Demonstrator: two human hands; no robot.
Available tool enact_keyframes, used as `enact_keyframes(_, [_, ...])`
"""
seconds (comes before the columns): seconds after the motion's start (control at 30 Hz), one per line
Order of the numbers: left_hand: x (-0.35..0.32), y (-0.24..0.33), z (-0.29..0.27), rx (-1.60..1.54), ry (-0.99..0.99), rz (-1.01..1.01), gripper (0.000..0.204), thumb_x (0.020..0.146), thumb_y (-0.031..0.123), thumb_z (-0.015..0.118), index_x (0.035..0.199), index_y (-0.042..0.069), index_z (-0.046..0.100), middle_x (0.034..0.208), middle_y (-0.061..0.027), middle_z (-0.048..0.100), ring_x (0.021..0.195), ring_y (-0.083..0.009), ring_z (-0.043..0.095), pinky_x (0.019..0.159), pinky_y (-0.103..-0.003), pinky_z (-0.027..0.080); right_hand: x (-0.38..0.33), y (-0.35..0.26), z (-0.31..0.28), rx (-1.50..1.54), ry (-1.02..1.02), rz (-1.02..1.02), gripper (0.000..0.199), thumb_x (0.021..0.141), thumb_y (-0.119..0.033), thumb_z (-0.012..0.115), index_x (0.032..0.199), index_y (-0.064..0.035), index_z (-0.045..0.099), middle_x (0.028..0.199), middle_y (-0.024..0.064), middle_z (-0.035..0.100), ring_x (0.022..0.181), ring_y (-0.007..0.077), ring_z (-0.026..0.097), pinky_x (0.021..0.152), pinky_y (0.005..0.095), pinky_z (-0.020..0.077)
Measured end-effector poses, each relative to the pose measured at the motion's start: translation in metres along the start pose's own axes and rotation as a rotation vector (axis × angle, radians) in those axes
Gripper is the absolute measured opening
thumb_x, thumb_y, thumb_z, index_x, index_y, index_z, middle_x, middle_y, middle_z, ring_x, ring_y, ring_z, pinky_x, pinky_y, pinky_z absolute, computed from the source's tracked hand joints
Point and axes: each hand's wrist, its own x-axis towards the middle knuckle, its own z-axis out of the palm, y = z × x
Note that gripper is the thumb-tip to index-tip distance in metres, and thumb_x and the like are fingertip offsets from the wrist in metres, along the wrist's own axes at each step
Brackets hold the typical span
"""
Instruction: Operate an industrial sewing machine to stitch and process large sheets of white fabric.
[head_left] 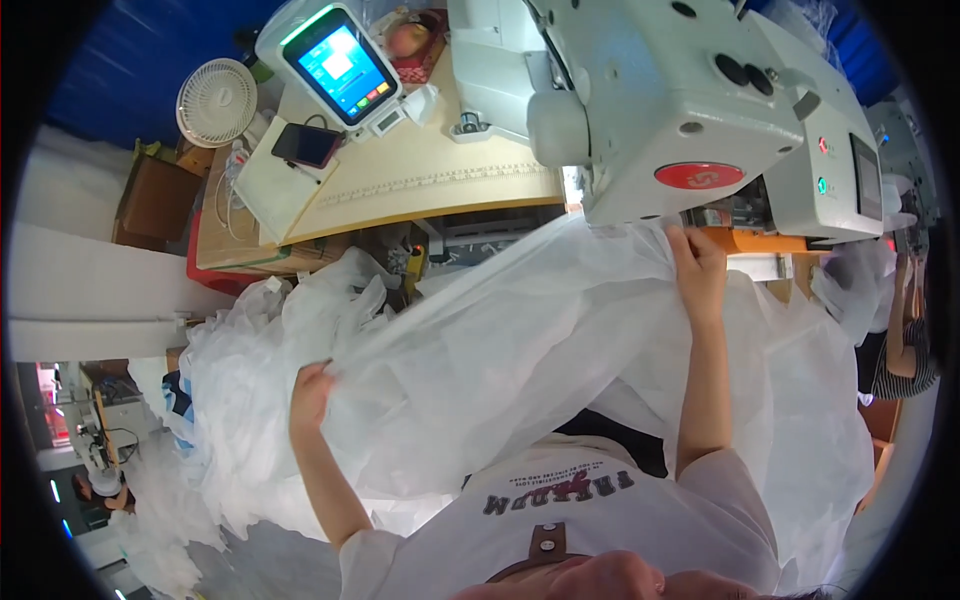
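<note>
Left hand (312, 392) grips white fabric (500, 350) near; right hand (698, 268) pinches it (far edge) under sewing machine (680, 110).

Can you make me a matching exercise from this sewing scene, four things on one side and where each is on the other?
Things:
1. left hand
2. right hand
3. small white fan
4. touchscreen device

Places:
A. on the table's far edge, screen lit blue
B. gripping white fabric at its lower left
C. holding fabric under the sewing machine
D. left of the table

Pairs: 1-B, 2-C, 3-D, 4-A
</note>
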Motion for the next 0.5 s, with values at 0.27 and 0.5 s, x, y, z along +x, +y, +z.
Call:
enact_keyframes(0.27, [-0.056,0.000,-0.038,0.362,-0.071,0.054,0.004,0.080,0.007,0.062,0.081,0.005,0.059,0.059,0.0031,0.051,0.052,-0.0042,0.045,0.048,-0.019,0.034,0.009,-0.022,-0.007,-0.211,-0.138,-0.078,0.036,0.085,-0.031,0.060,0.081,0.0047,0.056,0.057,0.0052,0.048,0.056,0.0109,0.046,0.051,0.0279,0.0387])
enact_keyframes(0.5, [0.004,0.002,-0.025,0.111,0.804,0.689,0.010,0.087,0.010,0.055,0.093,0.001,0.056,0.091,-0.0050,0.059,0.079,-0.0169,0.057,0.079,-0.027,0.046,0.012,-0.072,0.013,-0.516,-0.216,-0.123,0.046,0.080,-0.037,0.066,0.087,0.0076,0.056,0.068,0.0209,0.058,0.063,0.0249,0.057,0.060,0.0362,0.0443])
